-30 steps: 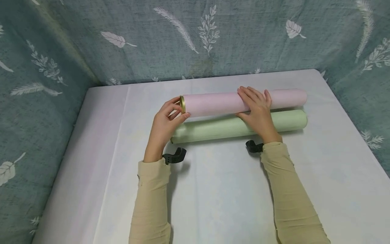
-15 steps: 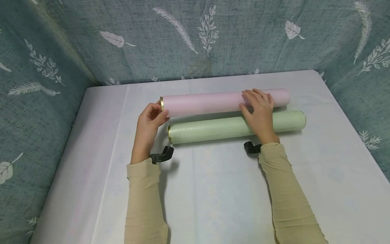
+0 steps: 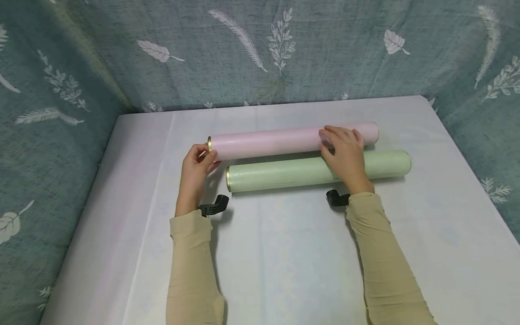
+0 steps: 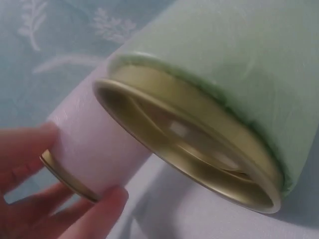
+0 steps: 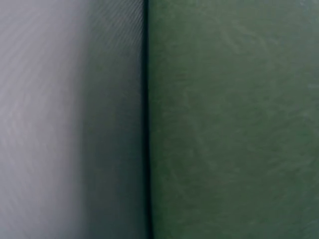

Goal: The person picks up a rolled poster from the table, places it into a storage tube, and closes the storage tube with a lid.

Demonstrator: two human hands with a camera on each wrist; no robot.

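Note:
A long pink tube (image 3: 268, 142) with a gold metal rim lies crosswise toward the back of the table. My left hand (image 3: 195, 169) grips its left end, thumb on the near side and fingers around the gold rim (image 4: 67, 180). Farther right, my right hand (image 3: 344, 151) holds the same tube, with fingers over the top and thumb on the near side. In front of it and nearly parallel lies a green tube (image 3: 280, 174), its gold recessed end (image 4: 189, 134) facing the left wrist camera. My right wrist passes above the green tube, whose side (image 5: 234, 119) fills much of the right wrist view.
A pale cloth covers the table (image 3: 292, 257). Behind it and along both sides hangs a grey-green curtain (image 3: 227, 85) with white leaf patterns. Black wrist cameras (image 3: 215, 205) sit on the inner side of each wrist.
The pink tube has shifted left along with my left hand, so its left end now extends past the green tube's. My right hand has stayed nearly in place, and the green tube lies where it was.

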